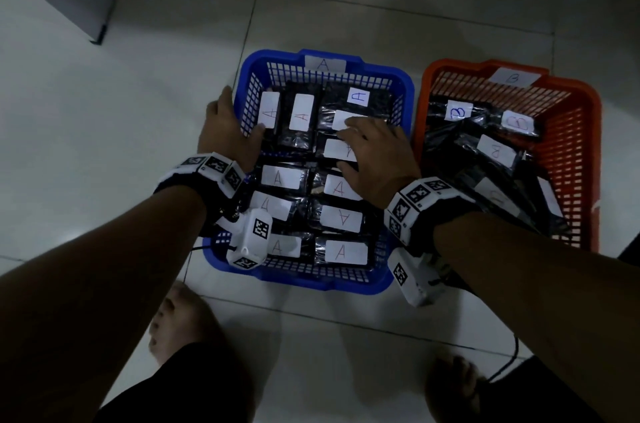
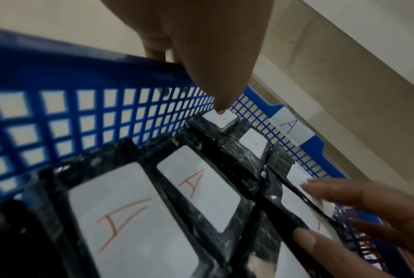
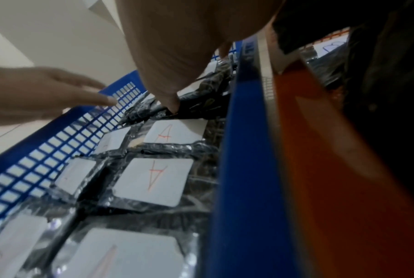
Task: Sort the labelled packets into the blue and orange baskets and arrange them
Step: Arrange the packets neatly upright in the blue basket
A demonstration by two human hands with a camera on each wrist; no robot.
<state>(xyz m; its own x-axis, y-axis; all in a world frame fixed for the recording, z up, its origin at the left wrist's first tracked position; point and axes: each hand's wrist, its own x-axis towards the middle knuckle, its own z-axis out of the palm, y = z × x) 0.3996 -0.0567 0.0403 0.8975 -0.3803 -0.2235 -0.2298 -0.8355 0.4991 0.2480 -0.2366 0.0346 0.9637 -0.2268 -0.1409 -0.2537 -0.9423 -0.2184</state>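
While the person stood barefoot on the tiled floor, both forearms reached down over the blue basket, which sat just in front of the feet. Black packets with white labels marked A lay flat in rows inside that basket, filling its bottom from the near wall to the far wall. Over the middle of the right-hand rows, the right hand rested with straight, spread fingers pressing down on the packets, grasping nothing. At the basket's left wall, the left hand straddled the rim: its fingers lay outside against the wall, and its thumb pointed down inside, its tip touching the label of a packet near the far left corner; whether this amounted to a true grip on the wall could not be told. Just right of the blue basket stood the orange basket, holding packets marked B in a looser, overlapping pile.
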